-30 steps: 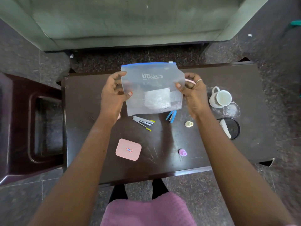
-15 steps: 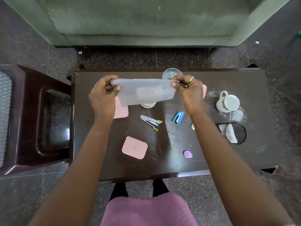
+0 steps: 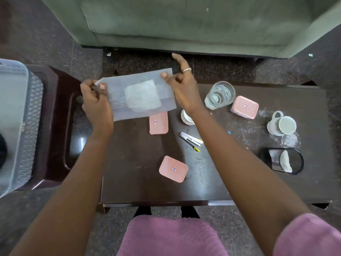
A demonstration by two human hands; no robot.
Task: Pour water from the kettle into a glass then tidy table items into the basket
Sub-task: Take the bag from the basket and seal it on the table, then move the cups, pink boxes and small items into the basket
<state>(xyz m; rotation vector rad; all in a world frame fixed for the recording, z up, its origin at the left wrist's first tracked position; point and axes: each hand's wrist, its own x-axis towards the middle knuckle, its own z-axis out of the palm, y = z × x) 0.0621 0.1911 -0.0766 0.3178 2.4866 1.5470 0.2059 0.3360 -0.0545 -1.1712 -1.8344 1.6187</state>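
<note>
- Left hand (image 3: 96,106) pinches the bag (image 3: 140,97) by its left edge, fingers curled.
- Right hand (image 3: 181,89) pinches the right corner, one finger raised.
- The bag hangs taut between both grips; the basket (image 3: 14,100) stands well left of them.

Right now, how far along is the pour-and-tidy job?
Done: the glass holds water, so the pour looks finished. In hand: the left hand and right hand pinch a plastic bag above the table's left end, on the side where the basket stands. Left: three pink boxes, the stapler, mug and mesh cup lie on the table.
</note>
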